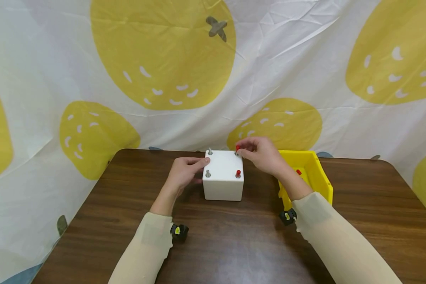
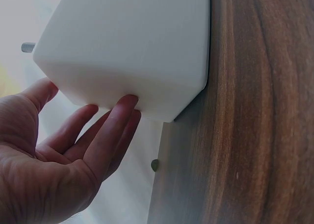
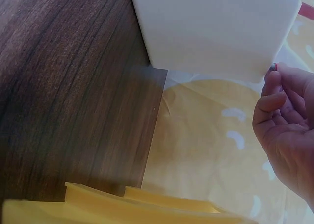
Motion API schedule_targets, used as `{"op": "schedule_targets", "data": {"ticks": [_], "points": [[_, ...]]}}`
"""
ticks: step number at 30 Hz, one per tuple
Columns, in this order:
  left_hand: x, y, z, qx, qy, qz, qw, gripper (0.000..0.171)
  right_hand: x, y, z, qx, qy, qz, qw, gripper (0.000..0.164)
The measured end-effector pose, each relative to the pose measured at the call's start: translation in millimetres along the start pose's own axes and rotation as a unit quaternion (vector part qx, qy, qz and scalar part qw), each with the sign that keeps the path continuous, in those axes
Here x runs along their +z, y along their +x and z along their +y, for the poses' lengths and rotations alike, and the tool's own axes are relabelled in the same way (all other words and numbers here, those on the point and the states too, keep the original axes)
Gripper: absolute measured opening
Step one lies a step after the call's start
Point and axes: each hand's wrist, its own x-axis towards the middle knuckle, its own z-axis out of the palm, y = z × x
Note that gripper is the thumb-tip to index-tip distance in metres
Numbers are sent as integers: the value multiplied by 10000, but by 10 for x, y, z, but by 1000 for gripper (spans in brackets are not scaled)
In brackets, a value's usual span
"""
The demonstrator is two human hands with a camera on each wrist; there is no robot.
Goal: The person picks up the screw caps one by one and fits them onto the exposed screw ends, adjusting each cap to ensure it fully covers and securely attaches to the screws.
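Note:
A white box [image 1: 223,190] stands on the table with a metal bolt upright near each top corner. My left hand [image 1: 185,172] rests against its left side, thumb on the top edge; in the left wrist view the loosely extended fingers [image 2: 115,131] touch the side face. At the far right bolt, my right hand [image 1: 264,154] pinches a small red cap [image 1: 238,148] between thumb and fingertips. Another red cap [image 1: 238,172] sits on the near right bolt. The far left bolt [image 1: 210,151] and near left bolt [image 1: 208,173] show bare metal.
A yellow bin [image 1: 321,173] stands to the right of the box, partly behind my right forearm. Inside lies a small red piece [image 1: 299,172]. The brown wooden table [image 1: 234,244] ends at a fruit-patterned cloth [image 1: 184,130] behind.

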Motion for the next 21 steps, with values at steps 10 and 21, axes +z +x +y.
{"op": "schedule_targets", "data": {"ticks": [10, 21], "points": [[2, 6, 4, -1, -15, -11, 10000, 46, 27, 1, -4, -6, -84, 47, 10000, 19], [2, -2, 4, -20, -28, -25, 10000, 48, 37, -13, 7, 9, -202, 99, 9997, 18]]}}
